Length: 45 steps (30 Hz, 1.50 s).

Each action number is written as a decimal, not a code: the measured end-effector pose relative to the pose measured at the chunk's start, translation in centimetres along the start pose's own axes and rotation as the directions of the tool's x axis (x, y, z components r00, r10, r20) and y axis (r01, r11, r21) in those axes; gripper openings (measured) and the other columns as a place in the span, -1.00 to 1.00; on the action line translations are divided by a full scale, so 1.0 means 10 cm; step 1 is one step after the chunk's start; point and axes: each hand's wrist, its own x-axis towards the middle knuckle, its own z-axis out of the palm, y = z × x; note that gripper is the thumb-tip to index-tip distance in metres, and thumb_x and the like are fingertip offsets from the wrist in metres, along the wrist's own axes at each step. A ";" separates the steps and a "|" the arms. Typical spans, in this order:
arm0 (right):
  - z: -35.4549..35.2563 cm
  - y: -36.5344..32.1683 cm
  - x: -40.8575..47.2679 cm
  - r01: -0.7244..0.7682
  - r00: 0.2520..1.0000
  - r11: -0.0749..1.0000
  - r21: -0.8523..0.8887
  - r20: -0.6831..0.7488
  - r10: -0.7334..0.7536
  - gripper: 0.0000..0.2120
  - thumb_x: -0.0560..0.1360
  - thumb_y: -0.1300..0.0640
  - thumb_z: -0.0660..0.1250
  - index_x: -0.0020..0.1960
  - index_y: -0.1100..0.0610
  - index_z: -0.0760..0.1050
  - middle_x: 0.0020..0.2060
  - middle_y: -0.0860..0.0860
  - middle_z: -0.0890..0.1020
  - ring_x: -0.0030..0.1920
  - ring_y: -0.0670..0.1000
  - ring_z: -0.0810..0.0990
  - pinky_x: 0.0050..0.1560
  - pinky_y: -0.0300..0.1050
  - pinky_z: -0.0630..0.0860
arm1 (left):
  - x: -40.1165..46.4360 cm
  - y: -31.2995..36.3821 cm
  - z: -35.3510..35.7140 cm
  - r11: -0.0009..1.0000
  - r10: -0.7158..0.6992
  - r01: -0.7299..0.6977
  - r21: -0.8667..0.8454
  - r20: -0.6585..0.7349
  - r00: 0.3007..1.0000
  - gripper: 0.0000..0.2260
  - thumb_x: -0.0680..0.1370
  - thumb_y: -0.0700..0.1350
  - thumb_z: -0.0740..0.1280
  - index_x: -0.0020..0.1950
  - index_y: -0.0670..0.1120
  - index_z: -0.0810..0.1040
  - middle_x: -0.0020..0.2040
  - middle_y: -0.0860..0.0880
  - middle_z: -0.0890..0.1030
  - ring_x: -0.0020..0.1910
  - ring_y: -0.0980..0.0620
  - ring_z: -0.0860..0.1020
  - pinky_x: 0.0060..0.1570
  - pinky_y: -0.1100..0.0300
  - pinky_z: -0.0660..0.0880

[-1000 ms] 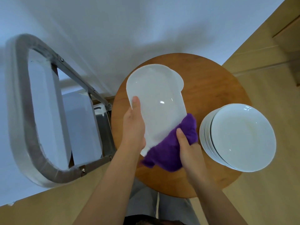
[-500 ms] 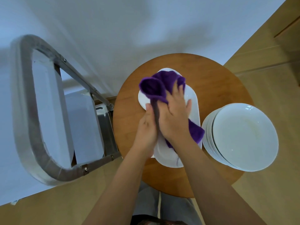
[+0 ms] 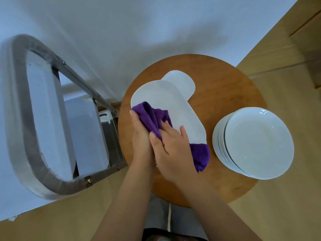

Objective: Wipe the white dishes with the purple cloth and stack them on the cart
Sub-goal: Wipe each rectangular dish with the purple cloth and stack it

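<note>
Cloth [image 3: 152, 117] slid nearer; bowl stack [image 3: 253, 143] beside platter [image 3: 166, 103]

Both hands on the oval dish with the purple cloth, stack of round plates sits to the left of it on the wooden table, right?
Not quite: the head view shows the stack of round plates to the right of the oval dish, not the left. The rest holds: both hands, left hand and right hand, work the purple cloth on it, on the wooden table.
</note>
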 end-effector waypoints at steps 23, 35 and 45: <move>-0.41 0.52 -0.15 -0.265 0.955 0.797 0.542 0.033 0.296 -0.65 0.28 -0.02 0.45 0.00 -0.17 0.40 -0.19 -0.26 0.60 -0.09 -0.28 0.58 -0.25 -0.40 0.54 | 0.12 0.17 -0.10 0.958 -0.269 0.267 0.103 0.011 0.963 -0.28 0.34 0.42 0.18 0.41 0.10 0.32 0.38 -0.03 0.45 0.32 -0.10 0.44 0.29 -0.15 0.37; -0.28 0.57 -0.09 -0.390 0.830 0.363 0.846 0.152 0.536 -0.45 0.21 -0.20 0.40 0.17 -0.13 0.42 -0.09 -0.19 0.66 -0.08 -0.15 0.65 -0.21 -0.24 0.58 | 0.20 0.11 -0.03 0.879 -0.040 0.176 -0.443 0.299 0.953 -0.50 0.33 -0.32 0.38 0.26 -0.07 0.48 0.13 -0.09 0.65 0.07 -0.08 0.64 -0.07 0.04 0.61; -0.29 0.41 0.09 -0.500 0.831 0.668 0.551 0.088 0.549 -0.55 0.56 0.10 0.26 0.42 0.03 0.26 0.50 0.05 0.12 0.48 0.04 0.11 0.38 -0.20 0.20 | 0.03 -0.01 0.12 0.979 0.077 -0.058 -0.195 0.093 0.993 -0.76 0.54 -0.26 0.28 0.03 0.09 0.54 -0.16 0.12 0.70 -0.17 0.14 0.67 -0.24 0.22 0.59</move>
